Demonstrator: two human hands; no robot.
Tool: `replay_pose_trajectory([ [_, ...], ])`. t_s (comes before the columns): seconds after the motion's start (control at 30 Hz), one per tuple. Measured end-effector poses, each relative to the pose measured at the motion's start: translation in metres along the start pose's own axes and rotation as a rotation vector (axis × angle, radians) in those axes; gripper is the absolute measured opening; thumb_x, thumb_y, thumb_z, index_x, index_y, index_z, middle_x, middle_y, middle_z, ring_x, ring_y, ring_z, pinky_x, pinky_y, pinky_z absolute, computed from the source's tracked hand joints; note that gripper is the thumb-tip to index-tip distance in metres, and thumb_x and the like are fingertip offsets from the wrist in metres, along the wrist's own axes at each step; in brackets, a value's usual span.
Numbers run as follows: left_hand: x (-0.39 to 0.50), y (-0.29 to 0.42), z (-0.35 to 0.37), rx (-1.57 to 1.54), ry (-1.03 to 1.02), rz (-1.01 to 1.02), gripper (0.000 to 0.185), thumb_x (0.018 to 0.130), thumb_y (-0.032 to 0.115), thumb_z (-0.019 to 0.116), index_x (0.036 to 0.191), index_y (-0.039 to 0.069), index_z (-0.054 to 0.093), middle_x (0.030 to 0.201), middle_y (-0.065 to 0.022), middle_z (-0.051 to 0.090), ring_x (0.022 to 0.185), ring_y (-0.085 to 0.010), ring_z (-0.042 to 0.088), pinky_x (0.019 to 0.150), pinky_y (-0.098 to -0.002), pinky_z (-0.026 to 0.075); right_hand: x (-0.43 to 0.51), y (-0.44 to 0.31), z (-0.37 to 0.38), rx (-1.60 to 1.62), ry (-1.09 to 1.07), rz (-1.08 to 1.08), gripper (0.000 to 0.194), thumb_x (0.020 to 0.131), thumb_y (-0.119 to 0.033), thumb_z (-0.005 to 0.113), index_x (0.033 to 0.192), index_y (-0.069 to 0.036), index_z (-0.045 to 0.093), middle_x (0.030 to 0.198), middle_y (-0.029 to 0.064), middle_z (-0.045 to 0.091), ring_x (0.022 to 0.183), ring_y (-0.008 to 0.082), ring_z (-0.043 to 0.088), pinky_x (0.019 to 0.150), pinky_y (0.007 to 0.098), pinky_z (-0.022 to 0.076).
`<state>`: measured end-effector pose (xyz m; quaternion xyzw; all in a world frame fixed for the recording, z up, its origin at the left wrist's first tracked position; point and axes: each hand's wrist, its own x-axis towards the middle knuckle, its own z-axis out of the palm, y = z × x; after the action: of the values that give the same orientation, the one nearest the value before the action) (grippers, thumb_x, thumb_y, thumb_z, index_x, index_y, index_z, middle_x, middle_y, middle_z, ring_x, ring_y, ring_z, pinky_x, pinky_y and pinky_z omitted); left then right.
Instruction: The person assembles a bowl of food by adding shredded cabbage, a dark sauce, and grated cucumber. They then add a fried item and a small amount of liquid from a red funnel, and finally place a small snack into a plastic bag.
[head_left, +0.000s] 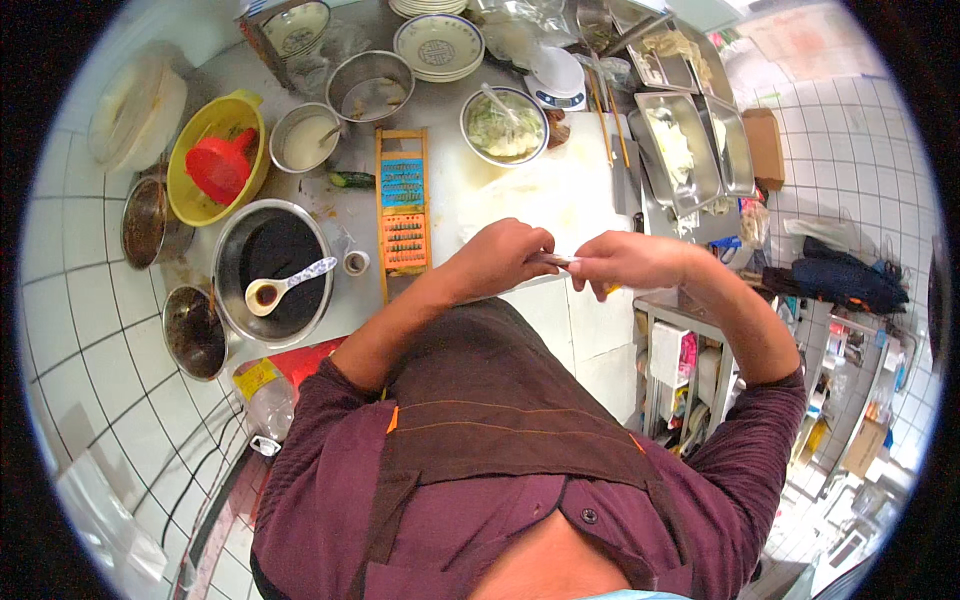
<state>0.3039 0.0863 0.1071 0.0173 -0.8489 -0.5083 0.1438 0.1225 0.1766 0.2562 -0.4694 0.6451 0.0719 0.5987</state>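
Note:
In front of my body, near the table's front edge, my left hand (506, 255) and my right hand (626, 262) meet at a small, slim object (553, 259) with a pale and a dark part. The fingers of both hands close on it; its kind is not clear. A bit of yellow shows under my right fingers. Beyond the hands lies a white cutting board (525, 199), washed out by glare. A bowl of shredded green and white vegetable (506, 127) stands at its far side. Left of the board is a wooden-framed grater (403, 199) with blue and orange panels.
A steel basin of dark liquid (300, 232) with a patterned spoon (277, 292) is at left, beside a yellow basin (217, 157) holding a red funnel (219, 169). Stacked plates (439, 46) and a kitchen scale (556, 79) stand at the back. Steel trays (679, 154) stand right.

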Motion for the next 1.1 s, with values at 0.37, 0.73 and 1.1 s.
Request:
replay_pose_trajectory([
  [0.37,0.006,-0.005,0.037,-0.25,0.099,0.035,0.022,0.09,0.023,0.07,0.094,0.005,0.059,0.078,-0.0167,0.061,0.074,-0.0372,0.06,0.065,-0.0475,0.046,-0.004,-0.001,0.05,-0.899,0.606,-0.18,0.02,0.089,-0.013,0.055,0.103,-0.001,0.062,0.078,0.0116,0.066,0.103,0.0293,0.067,0.115,0.0529,0.0306],
  [0.73,0.018,0.007,0.032,0.413,0.349,0.231,0.024,0.073,0.018,0.078,0.094,0.013,0.067,0.081,-0.0039,0.053,0.08,-0.0265,0.056,0.074,-0.0403,0.045,0.011,0.076,0.075,1.121,0.08,-0.357,0.036,0.106,-0.038,0.049,0.097,-0.006,0.063,0.067,-0.0026,0.053,0.069,0.012,0.059,0.078,0.0284,0.0519],
  [1.1,0.052,0.066,0.034,0.337,0.14,0.238,0.019,0.077,0.004,0.07,0.096,0.008,0.068,0.086,-0.0053,0.064,0.075,-0.0243,0.062,0.067,-0.0348,0.049,0.083,0.106,0.174,1.945,-0.237,-0.793,0.031,0.103,-0.041,0.052,0.099,-0.01,0.058,0.071,-0.0051,0.043,0.072,0.0118,0.052,0.051,0.0214,0.0377],
])
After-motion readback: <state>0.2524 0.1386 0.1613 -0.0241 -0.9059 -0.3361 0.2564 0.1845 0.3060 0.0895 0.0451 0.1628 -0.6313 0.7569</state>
